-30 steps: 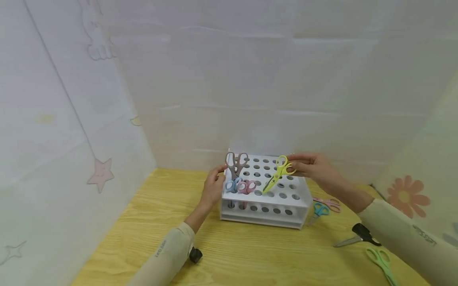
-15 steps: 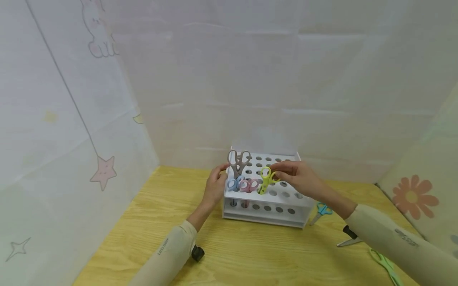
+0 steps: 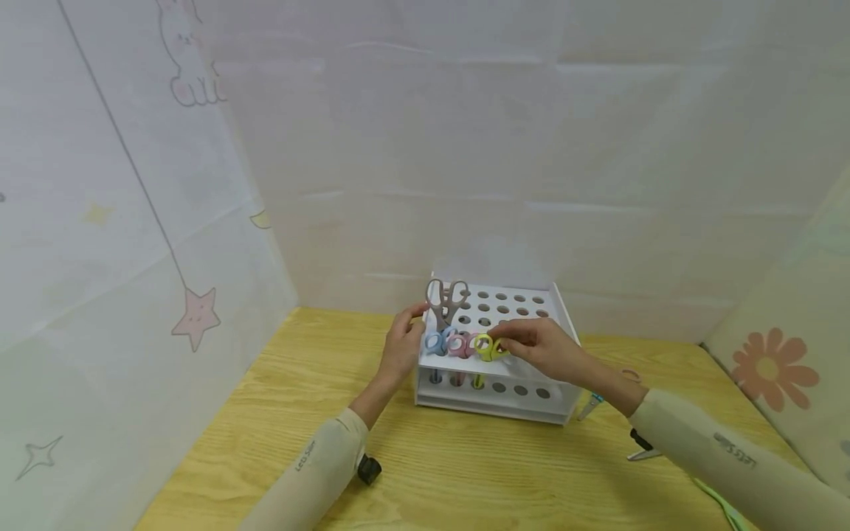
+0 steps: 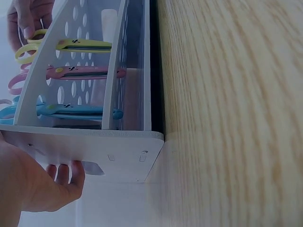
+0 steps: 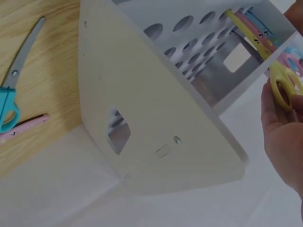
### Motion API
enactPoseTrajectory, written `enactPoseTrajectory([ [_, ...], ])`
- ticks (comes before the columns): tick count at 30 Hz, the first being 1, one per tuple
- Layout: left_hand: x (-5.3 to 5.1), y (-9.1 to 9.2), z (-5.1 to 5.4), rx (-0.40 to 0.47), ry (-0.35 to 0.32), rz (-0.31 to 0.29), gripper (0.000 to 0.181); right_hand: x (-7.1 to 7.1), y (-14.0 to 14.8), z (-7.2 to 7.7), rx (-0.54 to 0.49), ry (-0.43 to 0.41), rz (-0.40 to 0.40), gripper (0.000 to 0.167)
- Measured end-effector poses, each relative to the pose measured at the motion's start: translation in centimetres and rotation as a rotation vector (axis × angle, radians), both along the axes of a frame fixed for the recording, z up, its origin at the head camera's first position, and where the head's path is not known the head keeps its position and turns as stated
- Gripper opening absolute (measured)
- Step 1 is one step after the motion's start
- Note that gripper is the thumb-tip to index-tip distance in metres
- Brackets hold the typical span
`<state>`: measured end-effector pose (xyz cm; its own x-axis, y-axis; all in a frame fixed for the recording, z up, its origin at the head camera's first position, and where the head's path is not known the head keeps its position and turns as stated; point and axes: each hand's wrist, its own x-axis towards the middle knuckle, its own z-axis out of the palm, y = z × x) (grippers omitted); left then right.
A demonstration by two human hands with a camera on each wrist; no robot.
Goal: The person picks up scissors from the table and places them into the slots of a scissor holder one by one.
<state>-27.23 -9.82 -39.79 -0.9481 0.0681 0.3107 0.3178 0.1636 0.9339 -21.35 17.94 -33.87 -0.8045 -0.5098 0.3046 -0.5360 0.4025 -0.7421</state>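
Observation:
My right hand (image 3: pixel 544 348) pinches the handle loop of yellow scissors (image 5: pixel 279 78). Their blades hang down through a front-row hole of the white rack (image 3: pixel 491 417); in the left wrist view, the closed yellow blades (image 4: pixel 85 45) show between the tiers. Pink scissors (image 4: pixel 71 72) and blue scissors (image 4: pixel 71 111) stand beside them in the same row. Behind these rises a brown-handled pair of scissors (image 3: pixel 447 299). At the rack's left side, my left hand (image 3: pixel 401 343) holds the side panel, its fingers bent near the cut-out; the thumb is hidden in the left wrist view.
Right of the rack lie scissors with teal handles (image 5: pixel 7 109) and a pink pair (image 5: pixel 28 126). Black-handled scissors (image 3: pixel 640 440) and green scissors (image 3: pixel 720 503) are partly covered by my right sleeve. A sheet wall (image 3: pixel 398 147) stands behind the wooden table (image 3: pixel 319 354).
My right hand has moved left and down with the yellow scissors. They have gone from tilted above the rack to upright in a front-row hole. The left hand stays at the rack.

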Motion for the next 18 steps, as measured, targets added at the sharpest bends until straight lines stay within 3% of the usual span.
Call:
enactPoseTrajectory([
  [18,0.05,0.02,0.04,-0.019,-0.009,0.018,0.036,-0.19,-0.75,-0.81,-0.012,-0.024,-0.044,0.023],
])
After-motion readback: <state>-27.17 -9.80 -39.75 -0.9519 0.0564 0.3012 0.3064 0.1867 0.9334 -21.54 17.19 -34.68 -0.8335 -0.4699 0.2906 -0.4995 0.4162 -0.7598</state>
